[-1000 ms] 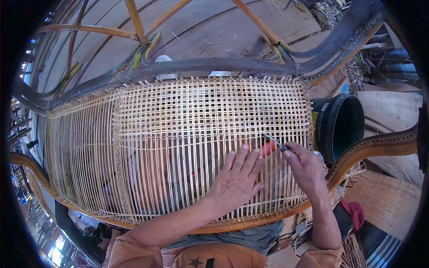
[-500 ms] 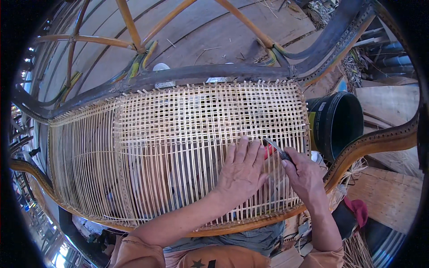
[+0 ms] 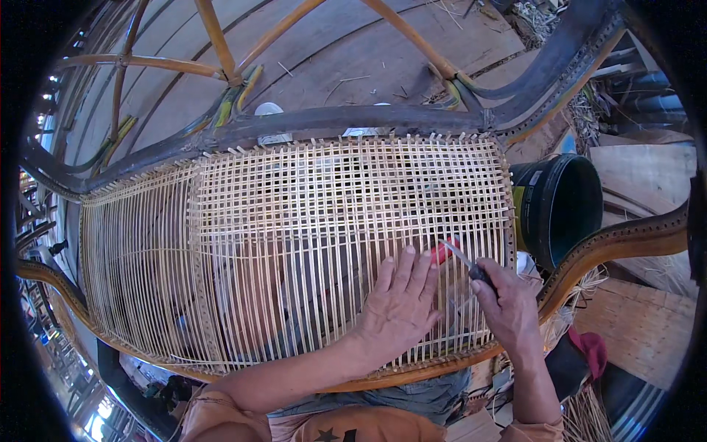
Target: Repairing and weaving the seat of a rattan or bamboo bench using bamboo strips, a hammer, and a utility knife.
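Note:
In front of me lies a wooden seat frame (image 3: 346, 119) strung with pale cane strips. Its far right part carries an open checked cane weave (image 3: 353, 173); the near part and left end show mostly lengthwise strands (image 3: 132, 272). My left hand (image 3: 398, 298) rests flat on the strands just below the weave, fingers spread. In my right hand (image 3: 508, 302) is a thin metal tool with a dark handle (image 3: 480, 276), its tip pointing up and left over the strands. Something red (image 3: 444, 251) shows by the tool's tip; I cannot tell its kind.
A dark bucket (image 3: 546, 210) lies on its side by the frame's right edge. The curved wooden arm (image 3: 626, 236) of the frame sweeps around at right. Cane scraps (image 3: 585, 412) and a dark red cloth item (image 3: 588, 349) lie at lower right. Boards cover the floor beyond.
My right hand and the tool have drawn back slightly toward me and to the right. My left hand has slid a little nearer to me, still flat on the strands.

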The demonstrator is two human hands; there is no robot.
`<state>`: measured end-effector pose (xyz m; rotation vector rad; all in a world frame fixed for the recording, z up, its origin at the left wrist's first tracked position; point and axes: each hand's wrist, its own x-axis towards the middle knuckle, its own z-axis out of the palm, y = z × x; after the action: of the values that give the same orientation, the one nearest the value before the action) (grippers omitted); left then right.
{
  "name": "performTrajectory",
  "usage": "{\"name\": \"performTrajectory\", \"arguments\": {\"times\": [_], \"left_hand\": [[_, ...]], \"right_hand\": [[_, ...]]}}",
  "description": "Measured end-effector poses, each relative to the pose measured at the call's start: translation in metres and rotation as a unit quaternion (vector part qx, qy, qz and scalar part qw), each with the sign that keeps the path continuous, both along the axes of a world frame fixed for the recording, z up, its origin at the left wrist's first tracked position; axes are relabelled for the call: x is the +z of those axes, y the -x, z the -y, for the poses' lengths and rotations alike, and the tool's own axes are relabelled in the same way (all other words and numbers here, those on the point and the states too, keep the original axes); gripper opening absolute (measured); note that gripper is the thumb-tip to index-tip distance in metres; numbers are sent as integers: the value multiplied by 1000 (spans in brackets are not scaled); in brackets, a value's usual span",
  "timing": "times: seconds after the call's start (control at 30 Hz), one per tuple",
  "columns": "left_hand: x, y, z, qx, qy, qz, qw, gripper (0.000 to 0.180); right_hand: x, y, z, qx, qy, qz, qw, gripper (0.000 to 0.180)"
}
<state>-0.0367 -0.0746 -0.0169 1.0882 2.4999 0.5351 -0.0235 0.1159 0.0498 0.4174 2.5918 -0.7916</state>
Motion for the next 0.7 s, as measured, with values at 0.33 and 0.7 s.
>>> {"name": "performTrajectory", "arguments": {"times": [0.33, 0.7], "left_hand": [[-18, -11, 12, -5, -5, -25, 1000, 72], [1, -5, 31, -12, 11, -30, 999, 71]], "right_hand": [[10, 1, -5, 25, -19, 14, 999, 31], [9, 16, -10, 5, -31, -43, 999, 34]]}}
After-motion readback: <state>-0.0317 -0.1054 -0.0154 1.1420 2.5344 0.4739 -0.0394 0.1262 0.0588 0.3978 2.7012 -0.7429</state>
